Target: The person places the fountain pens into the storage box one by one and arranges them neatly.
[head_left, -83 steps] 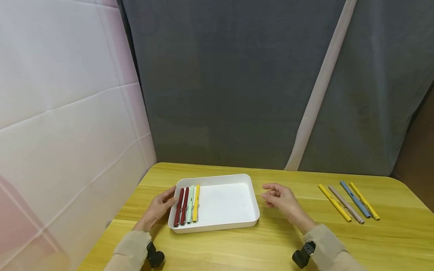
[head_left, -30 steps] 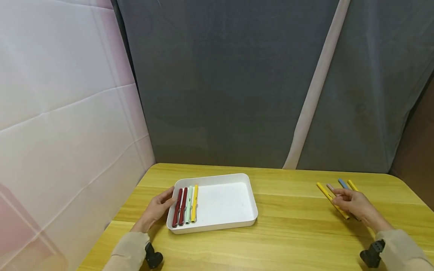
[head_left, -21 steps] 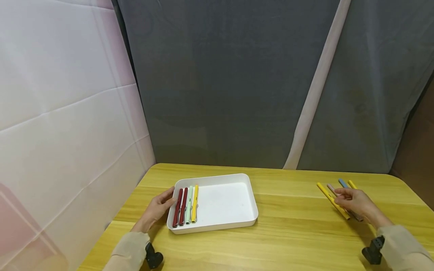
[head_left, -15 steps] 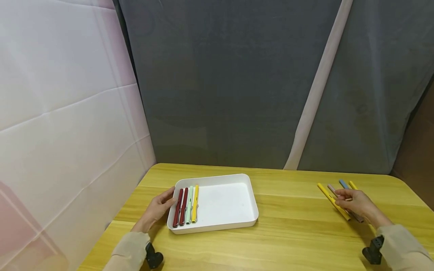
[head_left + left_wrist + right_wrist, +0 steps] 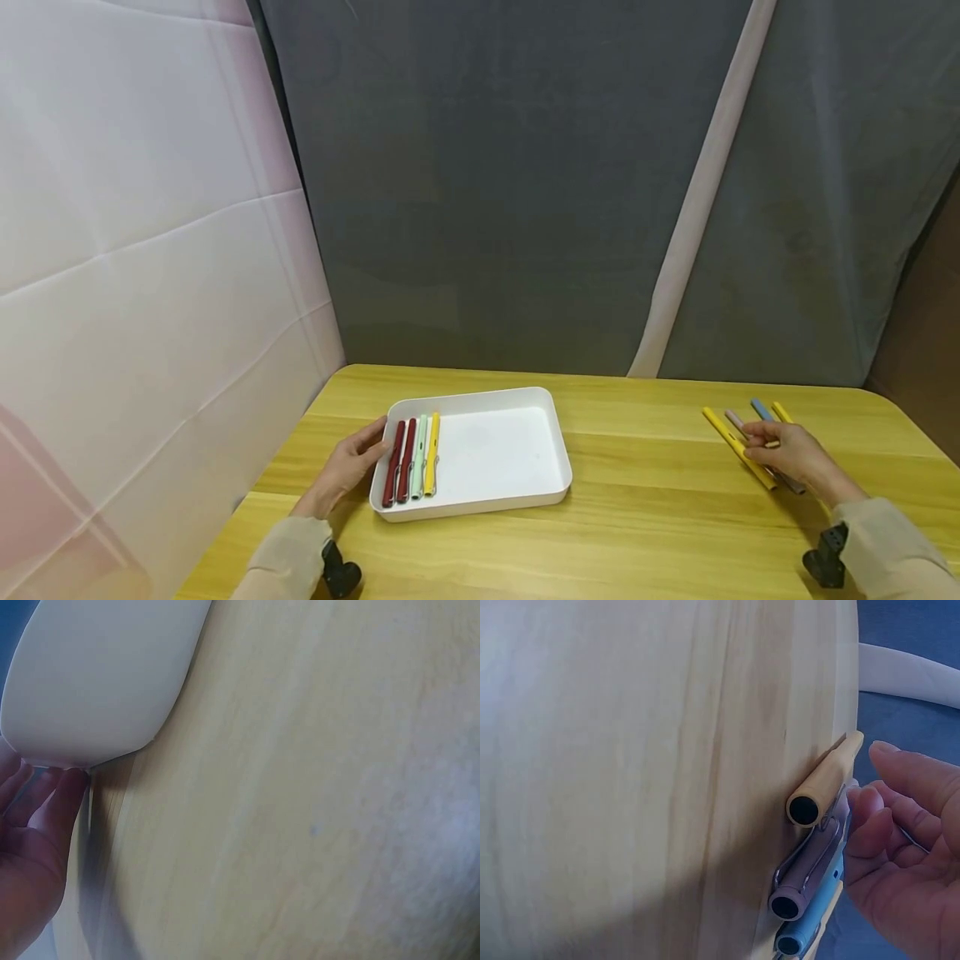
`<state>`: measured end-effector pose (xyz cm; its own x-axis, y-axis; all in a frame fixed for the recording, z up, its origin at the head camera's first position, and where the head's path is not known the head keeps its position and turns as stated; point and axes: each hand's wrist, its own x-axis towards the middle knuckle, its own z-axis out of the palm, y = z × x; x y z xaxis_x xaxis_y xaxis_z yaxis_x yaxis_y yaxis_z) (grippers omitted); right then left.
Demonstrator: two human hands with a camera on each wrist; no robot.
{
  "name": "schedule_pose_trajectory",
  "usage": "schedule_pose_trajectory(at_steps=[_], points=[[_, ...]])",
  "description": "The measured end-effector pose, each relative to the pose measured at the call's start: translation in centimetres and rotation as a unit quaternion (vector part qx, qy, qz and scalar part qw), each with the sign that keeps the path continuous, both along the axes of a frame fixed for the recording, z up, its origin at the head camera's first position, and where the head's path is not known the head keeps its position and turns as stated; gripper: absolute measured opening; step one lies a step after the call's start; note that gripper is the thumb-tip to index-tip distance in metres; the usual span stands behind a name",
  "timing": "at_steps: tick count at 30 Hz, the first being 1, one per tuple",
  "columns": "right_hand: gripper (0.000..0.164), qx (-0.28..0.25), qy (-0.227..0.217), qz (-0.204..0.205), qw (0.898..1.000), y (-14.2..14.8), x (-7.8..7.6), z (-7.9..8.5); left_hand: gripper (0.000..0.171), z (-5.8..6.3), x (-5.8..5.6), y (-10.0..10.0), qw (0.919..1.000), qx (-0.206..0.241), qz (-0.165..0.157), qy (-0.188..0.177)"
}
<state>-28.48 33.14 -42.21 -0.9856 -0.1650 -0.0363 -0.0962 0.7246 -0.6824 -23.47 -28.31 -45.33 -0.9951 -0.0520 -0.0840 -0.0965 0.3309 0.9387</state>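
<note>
Right grip point(image 5: 789, 455) half-spread, thumb parted from bent fingers, over mauve pen point(image 5: 810, 874) on table point(image 5: 637, 533); contact unclear. Loose yellow pen point(image 5: 823, 787) and blue pen point(image 5: 814, 919) flank it. Left grip point(image 5: 347, 465) relaxed, touching left end of white tray point(image 5: 495, 458); inside lie two dark red pens point(image 5: 393, 467), mint pen point(image 5: 419, 458), one more yellow pen point(image 5: 432, 454).

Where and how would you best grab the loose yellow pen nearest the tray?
Probably pinch the yellow pen across its mid-barrel, coming from above: it is slim, rounded and lies flat on the table, offering two long sides. The side facing the tray has bare table beside it; the pinkish pen lies close on the other, so go in carefully there.
</note>
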Motion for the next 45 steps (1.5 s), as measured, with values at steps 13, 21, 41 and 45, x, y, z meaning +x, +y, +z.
schedule_pose_trajectory(at_steps=[13, 21, 41, 45], points=[[0.041, 0.024, 0.012, -0.007, 1.0, -0.6, 0.0, -0.2, 0.055, 0.0, 0.0, -0.1, 1.0, 0.0, 0.007, 0.004], [0.043, 0.04, 0.023, -0.008, 0.999, -0.9, 0.0, -0.5, 0.055, 0.0, 0.1, -0.2, 1.0, -0.004, 0.005, 0.006], [0.035, 0.075, 0.045, -0.008, 0.996, -1.8, 0.1, -0.7, 0.054, -0.1, 0.0, -0.3, 0.9999, -0.005, -0.003, 0.014], [0.035, 0.07, 0.042, -0.009, 0.997, -2.3, 0.2, -0.8, 0.054, 0.0, 0.2, -0.4, 0.9998, -0.007, -0.005, 0.016]])
